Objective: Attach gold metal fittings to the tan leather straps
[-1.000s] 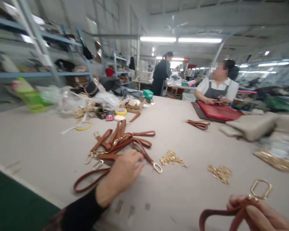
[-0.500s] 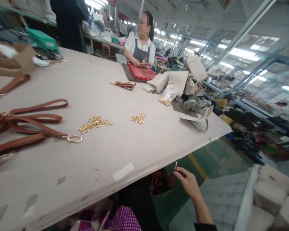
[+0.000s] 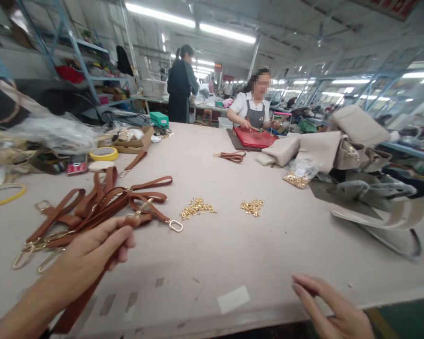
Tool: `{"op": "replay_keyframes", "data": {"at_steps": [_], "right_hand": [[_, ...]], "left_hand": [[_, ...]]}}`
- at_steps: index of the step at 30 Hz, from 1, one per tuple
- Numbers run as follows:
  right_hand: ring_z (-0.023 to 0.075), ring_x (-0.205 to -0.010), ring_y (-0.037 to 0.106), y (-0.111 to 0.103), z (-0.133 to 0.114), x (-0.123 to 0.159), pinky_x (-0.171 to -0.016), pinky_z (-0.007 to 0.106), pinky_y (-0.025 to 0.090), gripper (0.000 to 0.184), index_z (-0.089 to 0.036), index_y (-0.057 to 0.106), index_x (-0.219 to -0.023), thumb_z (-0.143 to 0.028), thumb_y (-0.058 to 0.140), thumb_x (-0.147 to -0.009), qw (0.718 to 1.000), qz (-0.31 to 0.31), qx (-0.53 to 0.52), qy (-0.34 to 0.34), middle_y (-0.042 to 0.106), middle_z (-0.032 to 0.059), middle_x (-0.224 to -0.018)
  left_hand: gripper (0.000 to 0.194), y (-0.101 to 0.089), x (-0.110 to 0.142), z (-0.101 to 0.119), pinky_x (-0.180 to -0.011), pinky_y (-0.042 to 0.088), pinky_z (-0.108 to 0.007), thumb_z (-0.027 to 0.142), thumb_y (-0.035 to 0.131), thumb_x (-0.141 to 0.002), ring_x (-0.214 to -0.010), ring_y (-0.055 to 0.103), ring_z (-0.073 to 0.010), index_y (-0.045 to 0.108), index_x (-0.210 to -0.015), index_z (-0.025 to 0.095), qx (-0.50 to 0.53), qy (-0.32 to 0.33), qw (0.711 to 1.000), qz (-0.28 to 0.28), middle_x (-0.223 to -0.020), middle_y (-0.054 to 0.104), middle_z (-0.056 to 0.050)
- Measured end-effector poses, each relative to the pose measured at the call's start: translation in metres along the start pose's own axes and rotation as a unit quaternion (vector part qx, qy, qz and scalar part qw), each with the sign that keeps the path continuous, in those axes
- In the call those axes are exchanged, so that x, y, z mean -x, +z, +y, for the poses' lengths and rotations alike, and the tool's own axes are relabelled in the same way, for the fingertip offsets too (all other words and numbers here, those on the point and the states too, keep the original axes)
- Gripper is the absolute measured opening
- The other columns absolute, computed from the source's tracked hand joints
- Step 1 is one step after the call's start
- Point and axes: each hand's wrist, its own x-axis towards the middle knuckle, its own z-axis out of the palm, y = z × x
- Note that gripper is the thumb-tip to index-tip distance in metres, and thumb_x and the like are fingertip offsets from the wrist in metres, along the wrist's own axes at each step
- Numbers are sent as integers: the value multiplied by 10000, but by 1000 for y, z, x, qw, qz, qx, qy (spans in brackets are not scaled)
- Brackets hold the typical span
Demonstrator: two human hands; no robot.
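Left hand (image 3: 92, 249) pinching brown strap (image 3: 80, 299); right hand (image 3: 330, 306) empty, half-open. Clear bag (image 3: 305, 165): gold pieces (image 3: 296, 179) inside. Cardboard box (image 3: 147, 138): pale items (image 3: 130, 135), unclear.

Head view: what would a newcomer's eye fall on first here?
Probably the tangle of brown straps at left, with the left hand holding one strap before it. Two heaps of gold pieces glint near the middle. Farther back, a red item lies before a co-worker.

Left hand (image 3: 92, 249) pinching brown strap (image 3: 83, 299) near strap pile (image 3: 108, 202); right hand (image 3: 334, 306), fingers (image 3: 314, 284) parted, by table edge (image 3: 254, 315).
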Motion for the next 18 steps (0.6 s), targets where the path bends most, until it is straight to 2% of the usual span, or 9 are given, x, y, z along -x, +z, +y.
{"op": "replay_keyframes", "data": {"at_steps": [2, 4, 7, 11, 14, 18], "right_hand": [[251, -854, 678, 33, -38, -30, -751, 351, 568, 199, -295, 736, -967, -353, 612, -822, 990, -101, -27, -94, 737, 58, -948], [241, -950, 638, 68, -71, -57, -839, 383, 539, 253, -276, 693, -1072, -234, 540, -875, 965, -187, -40, -178, 716, 56, -1025], [243, -1044, 575, 114, -108, -86, -927, 415, 488, 298, -230, 654, -1137, -148, 516, -886, 929, -263, -6, -261, 687, 67, -1099], [266, -1106, 530, 158, -133, -106, -975, 440, 442, 255, -195, 642, -1123, -187, 590, -873, 918, -254, 49, -301, 664, 93, -1133], [297, -1175, 485, 179, -137, -109, -997, 477, 414, 321, -196, 603, -1181, -231, 626, -862, 921, -236, 71, -302, 620, 103, -1226], [315, -1242, 437, 193, -134, -110, -1033, 506, 370, 432, -178, 526, -1299, -229, 607, -877, 922, -237, 57, -299, 580, 112, -1308]], "left_hand": [[220, 21, -16, 13, -495, 386, -145, 341, 551, -855, -579, 545, -83, 611, -990, 178, 42, 38, 998, -42, -740, 657, 30], [272, 43, -31, 27, -523, 426, -172, 321, 562, -832, -621, 570, -99, 596, -1049, 161, 104, 71, 990, -62, -827, 675, -14], [254, 74, -53, 45, -513, 441, -185, 303, 586, -801, -607, 592, -100, 591, -1004, 150, 183, 88, 975, -85, -870, 679, -38], [223, 98, -80, 51, -476, 423, -175, 288, 601, -788, -585, 615, -94, 573, -953, 141, 231, 84, 965, -89, -901, 688, -50], [251, 100, -96, 40, -487, 417, -180, 302, 643, -765, -582, 620, -100, 599, -949, 137, 243, 71, 964, -87, -863, 702, -51], [313, 97, -105, 19, -511, 426, -182, 342, 683, -748, -632, 633, -112, 622, -982, 142, 259, 60, 962, -65, -873, 702, -48]]}}
